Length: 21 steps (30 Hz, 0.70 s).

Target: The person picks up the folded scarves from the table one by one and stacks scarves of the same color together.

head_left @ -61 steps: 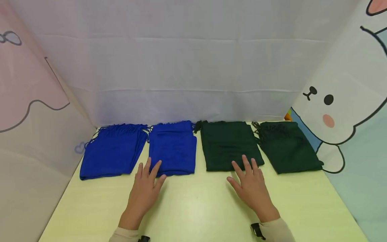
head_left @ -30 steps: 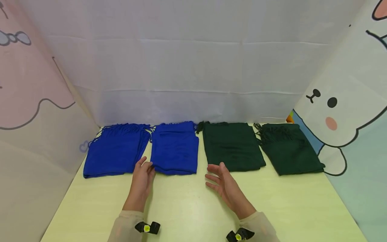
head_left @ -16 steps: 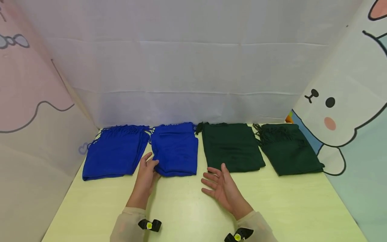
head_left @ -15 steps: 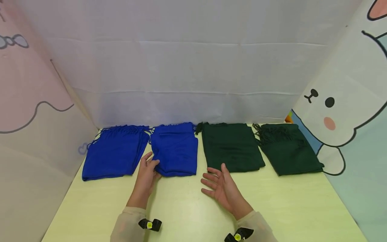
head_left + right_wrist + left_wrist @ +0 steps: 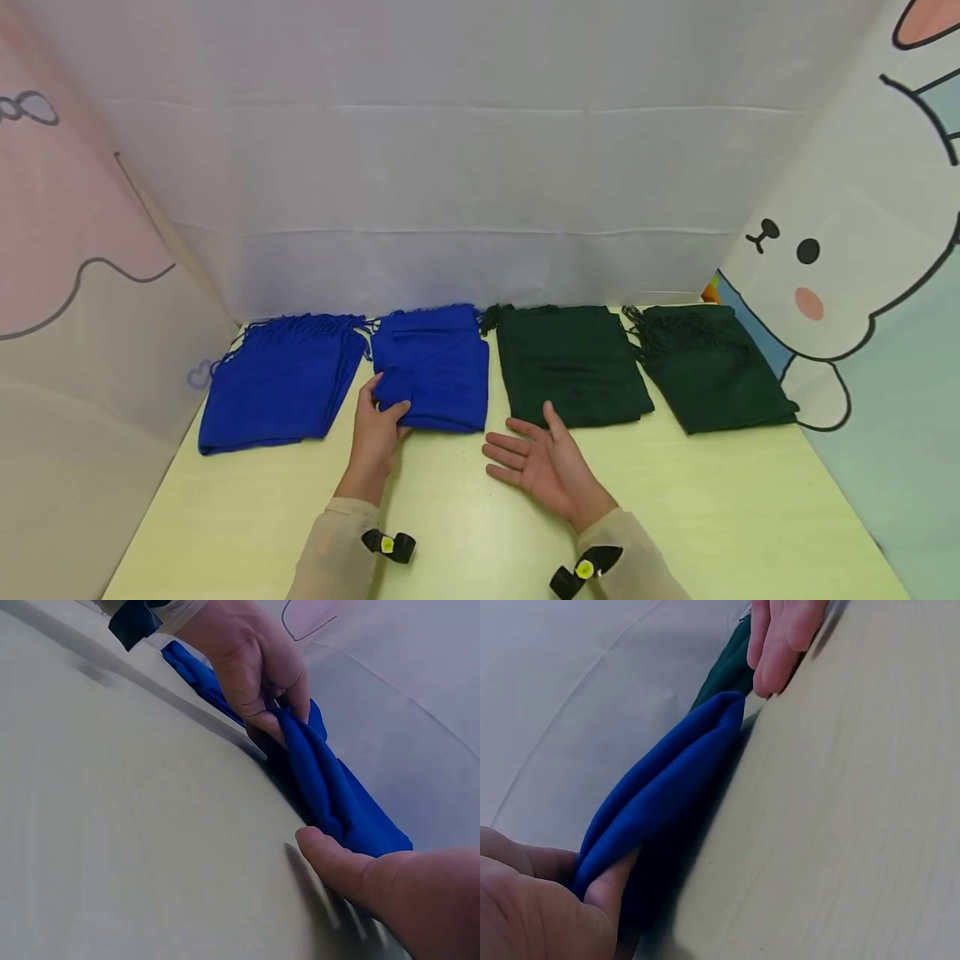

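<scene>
In the head view, a folded blue fringed scarf (image 5: 442, 375) lies left of the middle. My left hand (image 5: 372, 437) grips its near left corner between thumb and fingers, and that edge is a little raised. The left wrist view shows the raised folds of the blue scarf (image 5: 667, 772) pinched by my left hand (image 5: 540, 915). My right hand (image 5: 551, 475) holds nothing; its fingers are spread, its palm turned sideways toward the left. It is in front of a folded dark green scarf (image 5: 573, 362). In the right wrist view, my right thumb (image 5: 337, 862) appears near the blue scarf's edge.
Another folded blue scarf (image 5: 277, 383) lies at the far left and another dark green one (image 5: 708, 371) at the far right. All are in a row on the pale yellow table (image 5: 465, 533). A white cloth backdrop (image 5: 465, 167) stands behind, with printed cloths at both sides.
Both hands turned from palms down to sideways. My left hand took the blue scarf's near left corner and raised it slightly. My right hand moved left, away from the green scarf.
</scene>
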Tool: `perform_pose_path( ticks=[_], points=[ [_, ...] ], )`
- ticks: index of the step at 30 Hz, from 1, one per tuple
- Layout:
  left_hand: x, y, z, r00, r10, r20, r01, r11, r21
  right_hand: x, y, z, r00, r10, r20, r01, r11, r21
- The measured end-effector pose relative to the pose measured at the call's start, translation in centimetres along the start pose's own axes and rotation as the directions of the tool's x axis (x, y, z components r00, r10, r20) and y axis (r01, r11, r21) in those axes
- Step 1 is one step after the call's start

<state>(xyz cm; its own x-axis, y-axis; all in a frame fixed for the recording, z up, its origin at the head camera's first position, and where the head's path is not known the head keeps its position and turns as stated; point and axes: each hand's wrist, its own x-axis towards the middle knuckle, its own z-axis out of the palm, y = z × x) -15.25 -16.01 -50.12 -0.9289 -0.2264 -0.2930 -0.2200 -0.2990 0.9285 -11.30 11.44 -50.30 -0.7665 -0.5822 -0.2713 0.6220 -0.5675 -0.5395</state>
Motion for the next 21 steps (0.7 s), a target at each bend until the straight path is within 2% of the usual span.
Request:
perform_pose_path(
  ticks=[4, 9, 17, 21],
  points=[
    [-0.1, 0.2, 0.0, 1.000, -0.004, -0.011, 0.003, 0.998, -0.060, 1.1, -0.2, 0.1, 1.000, 0.002, -0.003, -0.001, 0.999, 0.043],
    [-0.2, 0.5, -0.2, 0.999, -0.028, -0.032, 0.026, 0.997, -0.079, 2.8, -0.3, 0.5, 1.000, 0.008, -0.017, -0.007, 0.998, 0.058],
    [-0.8, 1.0, -0.4, 0.998, -0.066, -0.017, 0.064, 0.991, -0.114, 5.8, -0.5, 0.9, 1.000, 0.006, -0.003, -0.006, 0.999, 0.042],
    [-1.1, 1.1, -0.3, 0.997, -0.080, -0.017, 0.077, 0.987, -0.141, 7.0, -0.5, 1.4, 0.999, -0.009, -0.033, 0.009, 1.000, 0.000]
  ],
)
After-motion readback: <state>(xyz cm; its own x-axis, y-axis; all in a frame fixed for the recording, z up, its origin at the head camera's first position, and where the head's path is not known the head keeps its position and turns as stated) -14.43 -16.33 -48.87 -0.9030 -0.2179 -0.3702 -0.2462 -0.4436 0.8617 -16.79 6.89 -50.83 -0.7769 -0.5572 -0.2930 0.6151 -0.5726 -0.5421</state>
